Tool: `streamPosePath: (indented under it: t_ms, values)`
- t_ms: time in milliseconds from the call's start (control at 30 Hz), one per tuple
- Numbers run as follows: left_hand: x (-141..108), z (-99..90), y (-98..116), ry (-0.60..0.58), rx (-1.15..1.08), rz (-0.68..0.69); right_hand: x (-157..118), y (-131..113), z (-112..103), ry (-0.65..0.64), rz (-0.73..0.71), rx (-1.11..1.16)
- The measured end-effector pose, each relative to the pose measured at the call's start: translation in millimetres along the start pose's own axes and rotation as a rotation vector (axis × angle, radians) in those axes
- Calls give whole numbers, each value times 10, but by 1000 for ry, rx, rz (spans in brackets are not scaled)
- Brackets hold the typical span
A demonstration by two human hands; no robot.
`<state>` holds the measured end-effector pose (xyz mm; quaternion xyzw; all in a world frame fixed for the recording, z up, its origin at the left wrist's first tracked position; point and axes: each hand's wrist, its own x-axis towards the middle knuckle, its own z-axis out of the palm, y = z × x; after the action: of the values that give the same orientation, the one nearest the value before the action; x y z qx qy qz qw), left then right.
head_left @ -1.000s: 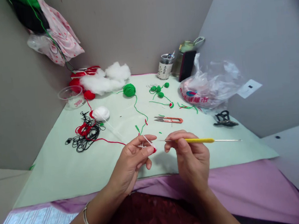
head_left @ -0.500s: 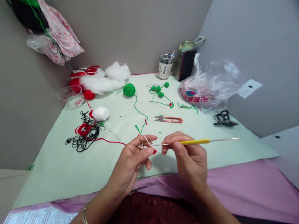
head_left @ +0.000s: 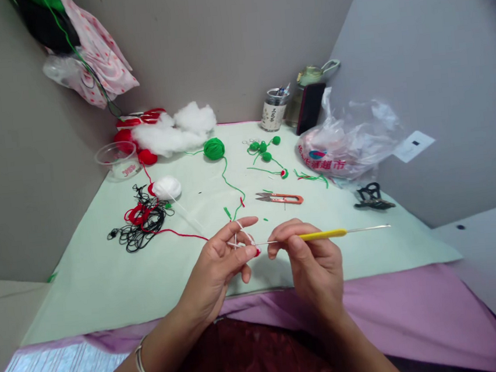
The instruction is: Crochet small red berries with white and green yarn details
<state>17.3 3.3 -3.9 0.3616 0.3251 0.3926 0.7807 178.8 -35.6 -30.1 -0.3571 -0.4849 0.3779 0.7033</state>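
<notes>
Pinching red-and-white yarn piece (head_left: 257,252), left hand (head_left: 220,260); right hand (head_left: 315,257) pinches yellow-handled metal hook (head_left: 323,235) — red worked, white apparently unfinished, stitches unclear.

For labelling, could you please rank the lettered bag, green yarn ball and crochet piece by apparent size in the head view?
1. Lettered bag
2. Green yarn ball
3. Crochet piece, partly hidden by the left hand

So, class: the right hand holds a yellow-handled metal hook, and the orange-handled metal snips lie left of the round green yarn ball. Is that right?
Not quite: the head view shows the orange-handled metal snips lying to the right of the round green yarn ball, not left. The right hand does hold the yellow-handled metal hook.
</notes>
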Motion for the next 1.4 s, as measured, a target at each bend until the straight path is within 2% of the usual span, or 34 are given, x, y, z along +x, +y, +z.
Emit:
streamPosePath:
  t_ms: [400,467,567,667,700,767,867,933,1033,1100,1267,1400]
  values:
    - [2,-16,-26,-4,83,53,6,-17,8,6,-41,-98]
    - [-2,0,-26,5,78,57,2,-17,15,-15,-74,-172]
    - [-10,28,-36,24,27,38,-34,19,15,-53,-253,-462]
    - [-5,27,-42,-10,-100,-77,-69,59,0,-99,-482,-706]
    - [2,20,-39,-25,-150,-120,-69,62,-4,-89,-481,-700]
    - [18,6,-22,-35,-224,-160,-45,52,-3,5,-380,-566]
    - [29,12,5,10,-223,-89,18,17,24,104,-171,-258]
    - [21,36,3,26,-152,-21,49,0,51,72,-103,-171]
    - [-1,62,-29,24,-15,52,61,-4,78,27,-86,-227]
    - [-12,58,-45,30,48,68,57,7,71,35,-55,-230]
    - [-18,19,-28,43,88,75,64,36,7,45,97,-28]
    - [-14,0,-18,53,117,90,68,-11,-4,13,67,-54]
